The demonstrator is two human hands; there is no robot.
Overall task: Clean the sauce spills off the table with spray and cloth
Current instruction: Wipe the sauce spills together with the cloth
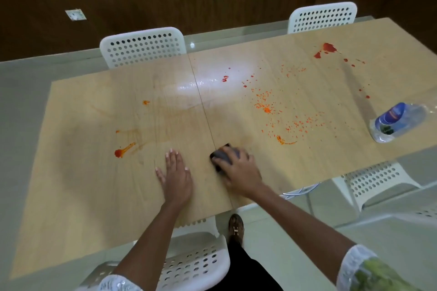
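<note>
Sauce (120, 152) spattered the surface (82, 196) while the right hand (238, 168) curled its grip round a dark cloth (221, 156) to scrub, the left hand (176, 172) pressing flat and open, apparently for balance, spray bottle (397, 123) lying far right.

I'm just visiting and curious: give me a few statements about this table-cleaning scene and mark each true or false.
1. The right hand grips a dark cloth on the table. True.
2. The left hand holds the spray bottle. False: it lies flat on the bare wood; the spray bottle lies on its side at the table's right end.
3. A red sauce blob sits at the far right of the table. True.
4. All sauce is wiped away. False: a red splat and orange specks remain.
5. The chairs are black. False: the perforated chairs are white.
</note>
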